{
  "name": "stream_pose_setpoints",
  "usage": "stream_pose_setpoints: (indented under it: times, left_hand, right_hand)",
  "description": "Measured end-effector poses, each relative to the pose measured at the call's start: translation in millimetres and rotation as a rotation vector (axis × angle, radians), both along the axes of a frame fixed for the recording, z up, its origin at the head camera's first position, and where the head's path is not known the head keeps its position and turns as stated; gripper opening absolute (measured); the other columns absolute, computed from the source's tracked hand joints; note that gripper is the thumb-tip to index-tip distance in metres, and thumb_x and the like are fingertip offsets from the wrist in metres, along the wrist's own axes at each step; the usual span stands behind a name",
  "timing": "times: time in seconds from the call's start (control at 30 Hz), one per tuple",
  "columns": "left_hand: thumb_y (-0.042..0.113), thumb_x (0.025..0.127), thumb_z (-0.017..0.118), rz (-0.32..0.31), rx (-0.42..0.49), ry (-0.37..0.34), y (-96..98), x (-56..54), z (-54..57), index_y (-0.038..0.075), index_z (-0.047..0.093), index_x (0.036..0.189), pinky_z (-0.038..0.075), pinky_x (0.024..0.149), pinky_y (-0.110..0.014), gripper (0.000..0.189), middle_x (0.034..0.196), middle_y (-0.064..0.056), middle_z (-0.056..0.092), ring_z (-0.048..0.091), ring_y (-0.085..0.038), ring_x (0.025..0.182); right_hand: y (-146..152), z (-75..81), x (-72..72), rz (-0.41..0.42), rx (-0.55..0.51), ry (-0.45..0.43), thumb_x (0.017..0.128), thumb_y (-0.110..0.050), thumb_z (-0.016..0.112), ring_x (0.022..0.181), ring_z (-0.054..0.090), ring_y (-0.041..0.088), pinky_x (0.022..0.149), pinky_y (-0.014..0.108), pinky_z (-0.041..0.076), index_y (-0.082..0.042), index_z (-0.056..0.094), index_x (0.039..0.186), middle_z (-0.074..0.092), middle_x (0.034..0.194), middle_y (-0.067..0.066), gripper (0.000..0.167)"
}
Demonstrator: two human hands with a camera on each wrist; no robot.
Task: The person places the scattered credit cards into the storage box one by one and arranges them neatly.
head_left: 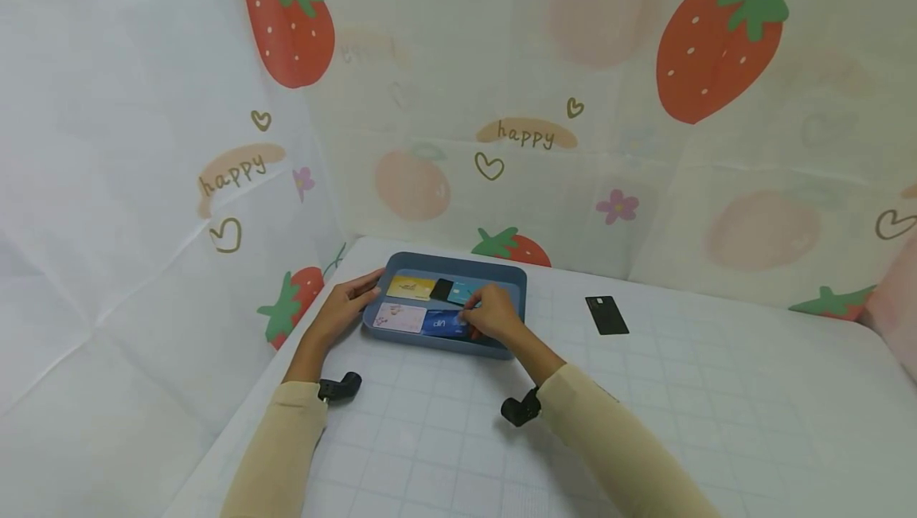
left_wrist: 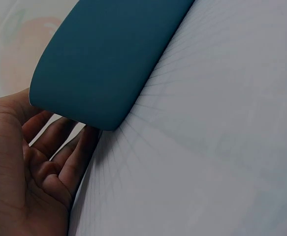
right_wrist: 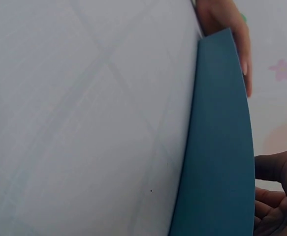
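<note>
A blue-grey tray (head_left: 433,344) with rounded corners holds several cards. My left hand (head_left: 344,309) grips its left end, thumb over the rim and fingers along the outer wall. In the left wrist view, those fingers (left_wrist: 72,160) show behind the tray corner. Over the tray's right part, my right hand (head_left: 494,313) pinches the right end of a dark blue card marked VIP (head_left: 440,322). Left of that card lies a pale pink card (head_left: 399,317). Behind them are a yellow card (head_left: 411,287), a black card (head_left: 442,289) and a light blue card (head_left: 460,293), the last partly hidden by the hand.
Another black card (head_left: 606,315) with a chip lies on the white checked table (head_left: 680,399), right of the tray. A patterned cloth (head_left: 430,96) with strawberries hangs behind the table and along its left. Both wrists carry small black cameras.
</note>
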State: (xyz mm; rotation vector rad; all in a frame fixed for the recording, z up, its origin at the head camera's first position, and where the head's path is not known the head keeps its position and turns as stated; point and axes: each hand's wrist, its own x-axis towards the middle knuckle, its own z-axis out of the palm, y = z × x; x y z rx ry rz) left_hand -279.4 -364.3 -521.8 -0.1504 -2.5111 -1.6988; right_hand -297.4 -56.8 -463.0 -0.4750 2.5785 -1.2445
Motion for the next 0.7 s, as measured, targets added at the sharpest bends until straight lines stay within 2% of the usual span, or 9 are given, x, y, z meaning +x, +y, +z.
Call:
stream_pose_setpoints:
  times: [0.2,0.43,0.7]
  left_hand:
    - [0.022,0.105,0.059,0.003,-0.023,0.006,0.6,0.8,-0.2,0.014,0.049,0.152,0.033,0.118,-0.051,0.049,0.154,-0.011,0.047,0.041,-0.03,0.145]
    - [0.023,0.104,0.059,0.0,0.005,-0.01,1.1,0.3,1.1,0.015,0.05,0.152,0.032,0.119,-0.048,0.049,0.155,-0.008,0.047,0.041,-0.026,0.145]
    - [0.025,0.105,0.059,0.0,0.004,-0.02,0.5,0.2,0.2,0.015,0.049,0.152,0.032,0.119,-0.049,0.05,0.155,-0.008,0.047,0.04,-0.027,0.146]
  right_hand:
    - [0.5,-3.7,-0.9,0.003,0.024,0.003,0.095,-0.01,0.071,0.049,0.064,0.015,0.05,0.024,0.055,0.004,0.074,0.098,0.067,0.063,0.008,0.014]
    - [-0.5,-7.0,-1.0,0.004,0.054,0.016,0.096,-0.011,0.069,0.048,0.062,0.014,0.049,0.023,0.054,0.001,0.074,0.096,0.065,0.062,0.006,0.013]
    - [-1.9,-7.8,-1.1,-0.011,0.068,-0.002,0.097,-0.013,0.068,0.049,0.063,0.015,0.05,0.022,0.053,0.001,0.073,0.097,0.065,0.063,0.007,0.014]
